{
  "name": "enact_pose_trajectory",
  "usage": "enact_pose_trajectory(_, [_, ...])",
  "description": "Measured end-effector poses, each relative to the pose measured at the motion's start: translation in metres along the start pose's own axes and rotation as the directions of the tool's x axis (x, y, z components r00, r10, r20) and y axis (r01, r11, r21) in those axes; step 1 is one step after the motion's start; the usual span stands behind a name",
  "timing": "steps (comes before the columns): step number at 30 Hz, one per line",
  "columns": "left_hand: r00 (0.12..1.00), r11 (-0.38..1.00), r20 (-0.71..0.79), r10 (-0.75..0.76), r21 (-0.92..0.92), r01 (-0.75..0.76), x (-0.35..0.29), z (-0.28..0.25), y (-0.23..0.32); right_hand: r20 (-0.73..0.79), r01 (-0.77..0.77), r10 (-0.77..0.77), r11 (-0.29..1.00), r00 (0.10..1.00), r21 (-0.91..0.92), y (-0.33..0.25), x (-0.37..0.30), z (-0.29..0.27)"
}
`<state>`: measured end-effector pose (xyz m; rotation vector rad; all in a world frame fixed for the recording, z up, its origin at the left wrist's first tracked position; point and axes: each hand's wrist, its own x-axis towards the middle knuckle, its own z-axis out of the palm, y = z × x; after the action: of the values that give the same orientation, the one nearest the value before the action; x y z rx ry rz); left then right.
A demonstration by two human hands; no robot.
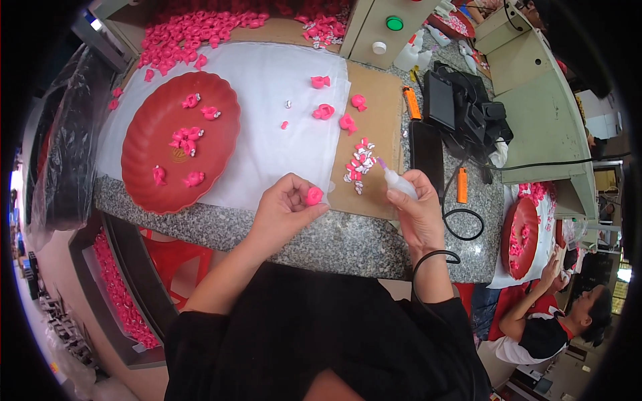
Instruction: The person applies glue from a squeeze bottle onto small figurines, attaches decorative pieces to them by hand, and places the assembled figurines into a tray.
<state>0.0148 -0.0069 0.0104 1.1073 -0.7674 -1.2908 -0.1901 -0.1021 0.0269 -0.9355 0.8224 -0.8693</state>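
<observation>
Near the front edge of the bench, my left hand [289, 208] pinches a small pink plastic figure [314, 195] between thumb and fingers. My right hand [420, 208] is wrapped round a white squeeze bottle [401, 184], its thin purple nozzle pointing up and left. Beyond the nozzle, a loose cluster of tiny pink-and-white parts [362, 160] lies on a brown cardboard sheet [381, 107]. Several pink figures [324, 111] are scattered farther back. To the left, a red scalloped plate [150, 134] holds several pink figures with white bits on them.
A large heap of pink figures [194, 33] fills the back left. Right of the cardboard are a black phone [426, 148], two orange lighters [462, 185], black devices [461, 100] and cables. A bin of pink pieces [120, 294] stands lower left. A co-worker [548, 327] sits at far right.
</observation>
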Motion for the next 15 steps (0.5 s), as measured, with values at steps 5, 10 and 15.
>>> enact_pose_trajectory(5, [0.994, 0.99, 0.099, -0.05, -0.126, 0.062, -0.001, -0.001, -0.003, -0.102, -0.098, 0.083, 0.983, 0.991, -0.157, -0.018, 0.001, 0.006])
enact_pose_trajectory(10, [0.996, 0.98, 0.046, -0.071, -0.184, 0.079, -0.002, 0.002, 0.002, -0.023, -0.113, 0.11, 0.969, 0.994, -0.22, -0.018, 0.001, 0.004])
enact_pose_trajectory(15, [0.996, 0.978, 0.008, -0.089, -0.187, 0.089, -0.002, 0.004, 0.004, -0.127, -0.066, 0.026, 0.944, 0.992, -0.322, -0.007, 0.012, 0.0])
